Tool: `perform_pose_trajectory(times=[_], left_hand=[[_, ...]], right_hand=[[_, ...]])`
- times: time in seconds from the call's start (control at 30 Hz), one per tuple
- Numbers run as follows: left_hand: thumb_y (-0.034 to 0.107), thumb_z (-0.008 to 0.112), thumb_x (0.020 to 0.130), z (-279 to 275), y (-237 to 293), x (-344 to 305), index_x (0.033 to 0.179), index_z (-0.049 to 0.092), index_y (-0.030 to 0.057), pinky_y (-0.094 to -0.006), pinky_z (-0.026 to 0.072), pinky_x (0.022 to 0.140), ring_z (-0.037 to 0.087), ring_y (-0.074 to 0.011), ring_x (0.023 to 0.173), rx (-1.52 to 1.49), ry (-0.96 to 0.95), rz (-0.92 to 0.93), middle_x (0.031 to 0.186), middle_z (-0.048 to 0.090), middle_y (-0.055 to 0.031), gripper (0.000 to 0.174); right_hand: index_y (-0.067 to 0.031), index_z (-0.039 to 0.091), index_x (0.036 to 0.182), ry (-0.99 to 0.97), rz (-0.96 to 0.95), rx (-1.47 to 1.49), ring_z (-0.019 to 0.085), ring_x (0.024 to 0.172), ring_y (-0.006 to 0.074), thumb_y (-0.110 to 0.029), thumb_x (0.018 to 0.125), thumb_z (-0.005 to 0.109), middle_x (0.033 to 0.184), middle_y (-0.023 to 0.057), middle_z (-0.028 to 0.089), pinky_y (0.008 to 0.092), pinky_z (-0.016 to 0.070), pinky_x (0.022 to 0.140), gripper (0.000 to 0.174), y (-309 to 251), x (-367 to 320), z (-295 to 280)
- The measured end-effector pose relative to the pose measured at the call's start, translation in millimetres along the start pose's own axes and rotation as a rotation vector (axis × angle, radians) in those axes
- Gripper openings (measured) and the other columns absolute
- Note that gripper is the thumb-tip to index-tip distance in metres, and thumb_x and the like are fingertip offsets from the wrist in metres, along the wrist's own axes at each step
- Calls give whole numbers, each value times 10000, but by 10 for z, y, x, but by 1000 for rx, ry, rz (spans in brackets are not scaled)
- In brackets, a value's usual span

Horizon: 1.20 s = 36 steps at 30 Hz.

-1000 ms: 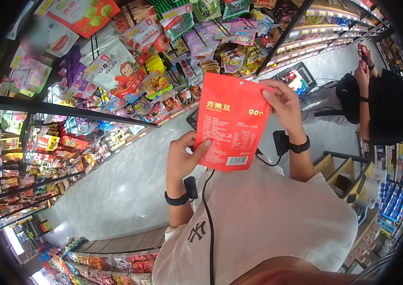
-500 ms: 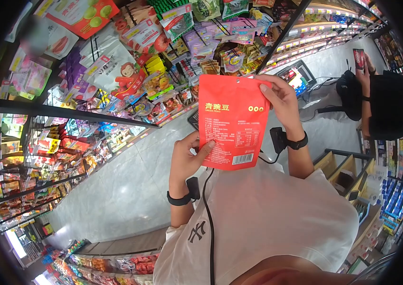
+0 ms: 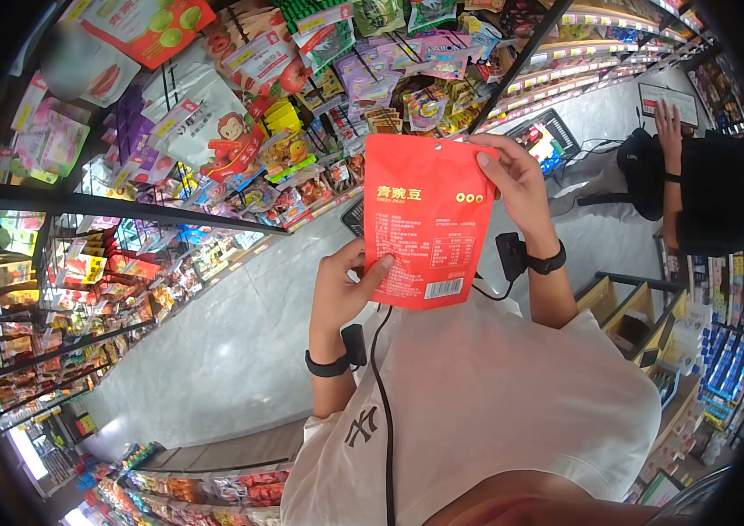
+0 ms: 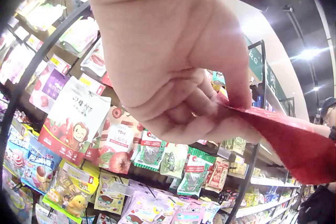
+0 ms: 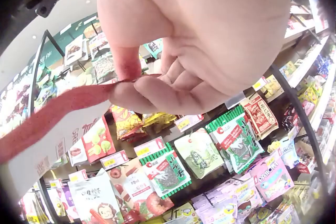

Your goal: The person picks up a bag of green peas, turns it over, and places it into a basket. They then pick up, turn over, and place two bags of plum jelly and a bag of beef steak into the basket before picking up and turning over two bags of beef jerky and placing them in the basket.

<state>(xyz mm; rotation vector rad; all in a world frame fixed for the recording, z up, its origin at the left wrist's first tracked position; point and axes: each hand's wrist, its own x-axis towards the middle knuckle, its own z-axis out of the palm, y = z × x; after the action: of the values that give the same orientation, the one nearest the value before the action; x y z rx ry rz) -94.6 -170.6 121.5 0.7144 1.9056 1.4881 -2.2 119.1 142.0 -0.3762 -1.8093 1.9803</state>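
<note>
Two sets of fingers pinched the red rectangular pouch (image 3: 431,228), left hand (image 3: 334,285) low on its side, right hand (image 3: 521,188) at an upper corner!

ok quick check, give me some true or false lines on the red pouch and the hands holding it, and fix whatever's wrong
1. The left hand and right hand both grip the red green peas pouch. True.
2. The barcode is printed near the pouch's top edge. False: it is near the bottom edge.
3. The right hand holds the pouch near an upper corner. True.
4. The left wrist is bare. False: a black wristband is around it.
5. The pouch rests on the floor. False: it is held up in the air.
</note>
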Motion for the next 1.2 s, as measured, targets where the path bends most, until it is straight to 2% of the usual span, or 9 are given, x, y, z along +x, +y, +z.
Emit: perform_pose_trajectory(times=[0.3, 0.5, 0.53, 0.63, 0.77, 0.93, 1.03, 1.17, 1.2], left_hand=[[87, 824, 812, -87, -47, 28, 878, 661, 17, -295, 522, 791, 681, -208, 959, 162, -139, 105, 1044, 710, -103, 189], [272, 966, 593, 58, 63, 89, 1406, 480, 98, -435, 259, 1207, 333, -383, 1468, -179, -404, 165, 1551, 381, -194, 963], [339, 991, 497, 83, -35, 135, 1568, 186, 85, -453, 204, 1238, 234, -408, 1517, -24, -448, 210, 1622, 237, -210, 1364], [359, 986, 490, 242, 23, 202, 1584, 140, 65, -448, 226, 1235, 233, -402, 1518, 45, -362, 277, 1636, 206, -194, 1413], [359, 973, 520, 342, 54, 255, 1471, 347, 51, -453, 358, 1134, 416, -415, 1376, 7, -270, 258, 1514, 409, -189, 1179], [249, 987, 578, 236, 22, 277, 1262, 545, 29, -365, 542, 889, 706, -249, 1060, 261, -67, 87, 1159, 720, -129, 843], [367, 965, 583, 234, -49, 250, 1172, 578, 40, -426, 500, 884, 663, -366, 925, 128, 95, 55, 992, 726, -134, 777], [290, 957, 640, 244, -66, 240, 1182, 554, 25, -398, 528, 842, 692, -342, 937, 44, 170, -42, 1004, 729, -154, 724], [264, 949, 664, 255, -78, 245, 1190, 556, 23, -381, 538, 829, 702, -304, 932, 82, 188, -30, 1018, 732, -147, 700]], right_hand=[[-3, 672, 1012, -211, -66, -254, 618, 938, 135, -50, 912, 736, 1038, 71, 658, 293, 515, 791, 128, 34, -39, -103], [-28, 711, 940, -388, -314, -245, 673, 992, 240, -48, 838, 771, 1025, 91, 687, 362, 531, 862, 121, -187, -188, 124], [-37, 707, 934, -441, -324, -227, 678, 1000, 276, -38, 815, 772, 1015, 99, 692, 393, 529, 882, 136, -233, -210, 184], [-45, 703, 922, -579, -318, -189, 679, 1010, 275, -31, 809, 773, 992, 94, 695, 393, 530, 878, 134, -240, -249, 346], [-62, 727, 872, -597, -232, -132, 677, 1041, 282, -109, 816, 792, 1013, 89, 686, 392, 515, 881, 98, -176, -301, 472], [-39, 598, 1332, -527, -38, -176, 634, 1130, 196, -61, 960, 613, 1322, 117, 615, 310, 519, 931, 373, -152, -246, 453], [4, 555, 1387, -463, 114, 53, 611, 1171, 164, -109, 995, 592, 1398, 110, 585, 300, 503, 957, 409, -112, -214, 387], [42, 547, 1371, -604, 201, -177, 615, 1113, 184, -214, 953, 683, 1303, 136, 624, 303, 474, 946, 509, -9, -153, 154], [38, 644, 1230, -665, 105, -448, 612, 881, 136, -206, 941, 704, 1027, 115, 698, 277, 485, 799, 383, -91, -92, 150]])
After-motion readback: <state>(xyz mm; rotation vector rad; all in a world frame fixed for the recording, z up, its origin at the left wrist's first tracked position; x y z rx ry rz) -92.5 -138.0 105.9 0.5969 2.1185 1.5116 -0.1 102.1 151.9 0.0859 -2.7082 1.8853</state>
